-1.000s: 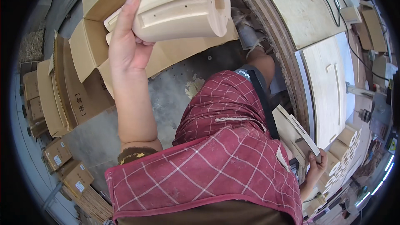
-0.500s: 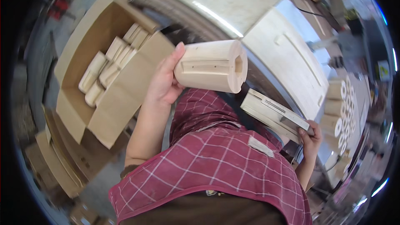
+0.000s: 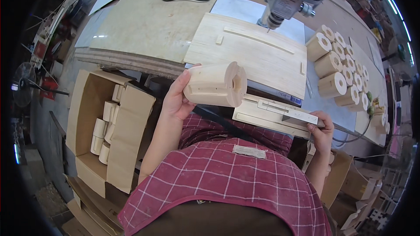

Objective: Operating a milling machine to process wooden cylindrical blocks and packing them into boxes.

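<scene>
In my left hand is a pale wooden cylinder, gripped by its left end. It has a shallow recess with small holes along its side, and a shaped opening in its right end. My right hand is closed round the right end of a long wooden block. A slotted strip and a pale straight bar lie along the block's upper face, and the fingers press on the bar's end. The block sits between my lap and the bench edge. Cylinder and block are close together; I cannot tell if they touch.
Beyond the hands, a drill press stands over a plywood board with thin wooden strips. Several similar cylinders are stacked at right. An open cardboard box at left holds more wooden pieces. A black cable crosses the bench.
The view has tilted up and turned, bringing the drill press into sight. Both hands keep their holds; the cylinder now hangs lower, closer to the block.
</scene>
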### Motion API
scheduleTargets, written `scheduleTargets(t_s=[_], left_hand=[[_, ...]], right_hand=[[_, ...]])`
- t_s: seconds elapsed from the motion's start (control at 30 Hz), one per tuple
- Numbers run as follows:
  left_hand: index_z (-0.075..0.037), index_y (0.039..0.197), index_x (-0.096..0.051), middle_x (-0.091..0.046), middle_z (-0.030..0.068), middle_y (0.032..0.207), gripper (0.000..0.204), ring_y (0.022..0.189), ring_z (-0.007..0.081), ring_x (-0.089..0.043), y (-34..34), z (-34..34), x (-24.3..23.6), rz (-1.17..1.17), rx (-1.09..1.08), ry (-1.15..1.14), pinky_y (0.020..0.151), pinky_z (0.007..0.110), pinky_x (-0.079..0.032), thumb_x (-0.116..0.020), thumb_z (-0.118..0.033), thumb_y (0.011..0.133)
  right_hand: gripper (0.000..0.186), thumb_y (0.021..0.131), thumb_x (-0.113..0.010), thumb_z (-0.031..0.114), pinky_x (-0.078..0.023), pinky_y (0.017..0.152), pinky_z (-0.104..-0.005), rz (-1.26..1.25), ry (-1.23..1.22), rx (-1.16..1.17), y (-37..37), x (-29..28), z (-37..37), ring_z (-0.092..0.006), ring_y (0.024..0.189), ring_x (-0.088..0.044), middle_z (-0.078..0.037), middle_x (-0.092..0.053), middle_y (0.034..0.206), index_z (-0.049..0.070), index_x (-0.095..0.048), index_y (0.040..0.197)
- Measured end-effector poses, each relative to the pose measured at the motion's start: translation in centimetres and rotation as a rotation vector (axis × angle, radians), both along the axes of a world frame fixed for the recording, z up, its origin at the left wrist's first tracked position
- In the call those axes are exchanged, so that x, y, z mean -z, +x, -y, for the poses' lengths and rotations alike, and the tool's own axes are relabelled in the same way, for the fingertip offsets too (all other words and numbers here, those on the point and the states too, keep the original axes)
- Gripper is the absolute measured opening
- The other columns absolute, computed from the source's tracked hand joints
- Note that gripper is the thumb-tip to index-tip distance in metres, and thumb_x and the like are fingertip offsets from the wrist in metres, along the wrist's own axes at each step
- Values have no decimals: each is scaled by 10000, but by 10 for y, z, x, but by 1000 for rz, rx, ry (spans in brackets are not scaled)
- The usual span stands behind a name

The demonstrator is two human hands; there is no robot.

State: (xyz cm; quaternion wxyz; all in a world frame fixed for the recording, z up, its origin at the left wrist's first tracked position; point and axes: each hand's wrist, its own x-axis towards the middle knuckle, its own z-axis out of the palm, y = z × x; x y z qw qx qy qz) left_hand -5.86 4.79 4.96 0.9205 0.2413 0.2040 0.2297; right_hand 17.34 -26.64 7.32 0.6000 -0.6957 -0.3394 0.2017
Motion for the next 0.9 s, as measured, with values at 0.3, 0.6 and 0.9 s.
scheduleTargets(t_s=[0.3,0.6,0.9], left_hand=[[-25,1184,-453,-584,60,1000,424,480,34,-460,9,-4,13,193,-60,148,416,159,-371,-537,-236,827],[-104,1014,-572,-622,42,851,325,352,62,-398,23,9,4,356,5,-421,311,160,-291,-411,-326,841],[24,1323,-242,-530,187,1075,727,975,262,-564,3,13,17,634,160,-419,736,323,-530,-516,-408,807]], right_hand=[[288,678,-685,30,-383,773,-254,-60,59,47,7,17,11,-135,868,-490,-50,-548,948,42,-564,939],[290,671,-675,-3,-384,792,-255,-91,44,-15,6,28,5,-137,892,-492,-46,-546,964,39,-559,934],[286,664,-651,-46,-382,786,-247,-80,16,-15,3,26,1,-129,863,-501,-42,-569,930,25,-559,925]])
